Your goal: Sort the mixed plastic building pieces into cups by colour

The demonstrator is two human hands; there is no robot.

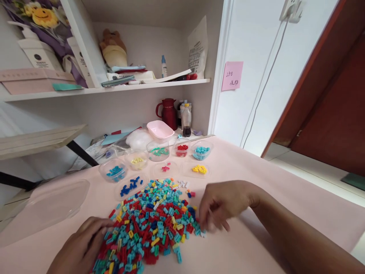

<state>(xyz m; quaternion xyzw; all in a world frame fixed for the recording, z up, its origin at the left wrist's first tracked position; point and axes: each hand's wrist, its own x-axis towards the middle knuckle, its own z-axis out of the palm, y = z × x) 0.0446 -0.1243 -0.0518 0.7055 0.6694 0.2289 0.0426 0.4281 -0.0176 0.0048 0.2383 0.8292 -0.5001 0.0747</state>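
A wide heap of small plastic building bricks (pixel 154 224) in red, light blue, yellow, green and dark blue covers the middle of the pink tabletop (pixel 245 255). At the heap's left edge my left hand (pixel 82 243) lies palm down, fingers stretched out and touching the bricks. My right hand (pixel 219 205) hangs at the right edge with its fingers bent downward, smeared by motion. Whether anything is between those fingers I cannot tell. A few white bricks (pixel 183 184) lie loose behind the heap.
Behind the heap stand clear tubs of sorted bricks: blue (pixel 115 172), green (pixel 159 151), red (pixel 181 147), light blue (pixel 201 151). Shallow lids hold dark blue (pixel 131 186) and yellow bricks (pixel 199 169). A clear lid (pixel 59 199) lies left. Farther back are a pink basin (pixel 160 130) and bottle (pixel 186 120).
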